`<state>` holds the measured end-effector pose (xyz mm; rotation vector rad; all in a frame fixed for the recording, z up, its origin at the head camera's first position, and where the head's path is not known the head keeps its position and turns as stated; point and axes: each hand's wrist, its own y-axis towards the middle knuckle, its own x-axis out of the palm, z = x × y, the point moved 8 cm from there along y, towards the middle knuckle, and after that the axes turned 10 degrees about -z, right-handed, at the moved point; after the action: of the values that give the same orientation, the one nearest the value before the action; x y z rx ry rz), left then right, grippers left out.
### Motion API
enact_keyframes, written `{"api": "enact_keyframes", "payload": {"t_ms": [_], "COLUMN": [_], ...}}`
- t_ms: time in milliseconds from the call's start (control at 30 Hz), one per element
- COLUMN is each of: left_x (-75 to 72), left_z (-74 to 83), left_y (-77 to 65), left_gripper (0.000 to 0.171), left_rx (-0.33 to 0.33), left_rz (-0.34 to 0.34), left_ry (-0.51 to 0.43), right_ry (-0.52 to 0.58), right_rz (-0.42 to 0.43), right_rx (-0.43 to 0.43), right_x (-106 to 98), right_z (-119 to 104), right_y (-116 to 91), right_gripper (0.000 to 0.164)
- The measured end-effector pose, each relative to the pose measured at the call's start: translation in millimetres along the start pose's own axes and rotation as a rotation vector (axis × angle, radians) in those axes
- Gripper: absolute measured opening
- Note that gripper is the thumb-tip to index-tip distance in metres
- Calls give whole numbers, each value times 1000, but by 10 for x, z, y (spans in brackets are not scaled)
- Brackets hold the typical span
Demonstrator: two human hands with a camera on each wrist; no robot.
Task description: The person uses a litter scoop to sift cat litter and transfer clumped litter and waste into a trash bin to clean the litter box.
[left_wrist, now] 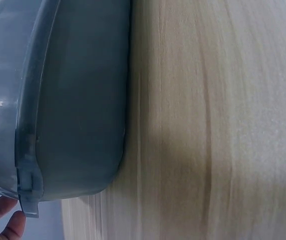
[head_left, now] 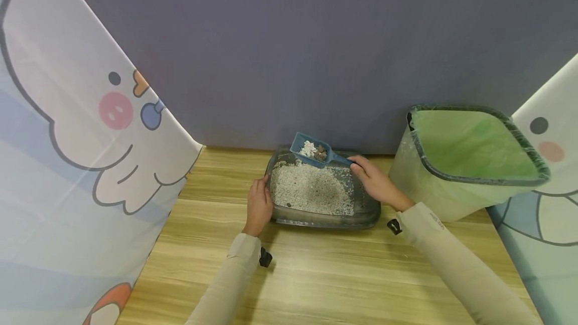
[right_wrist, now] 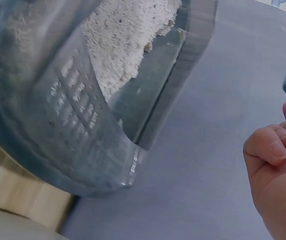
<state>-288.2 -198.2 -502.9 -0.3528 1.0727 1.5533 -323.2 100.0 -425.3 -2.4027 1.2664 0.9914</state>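
Note:
A dark grey, see-through litter box holds pale, grainy litter. My right hand grips the handle of a blue litter scoop, fingers curled round it in the right wrist view. Raised over the back part of the box, the scoop carries white clumps and brown clumps. My left hand holds the box by its left rim. In the left wrist view, only the fingertips show, close by a clip on the rim.
To the right of the box stands a tall bin lined with a green, see-through bag. Wood-grain table lies under everything. A grey-purple wall rises right behind the box, and cartoon-printed panels flank both sides.

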Motion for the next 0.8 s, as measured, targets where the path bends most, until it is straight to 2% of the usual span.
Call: {"api": "enact_keyframes", "payload": {"t_ms": [233, 400, 633, 800], "left_x": [-5, -11, -14, -4], "left_z": [-11, -11, -3, -22], "left_y": [-10, -3, -4, 0], "left_gripper": [35, 36, 36, 36], "left_rx": [-8, -19, -21, -44], "left_rz": [2, -7, -14, -32], "left_ry": [-3, -13, -15, -20], "right_ry": [-147, -175, -291, -328], "right_rz": [105, 127, 114, 175], "right_rx": [-58, -81, -76, -87], "right_x": [-251, -386, -461, -482], "right_z": [-209, -307, -325, -313], "right_y": [-69, -122, -180, -251], "right_gripper": [39, 36, 33, 31]}}
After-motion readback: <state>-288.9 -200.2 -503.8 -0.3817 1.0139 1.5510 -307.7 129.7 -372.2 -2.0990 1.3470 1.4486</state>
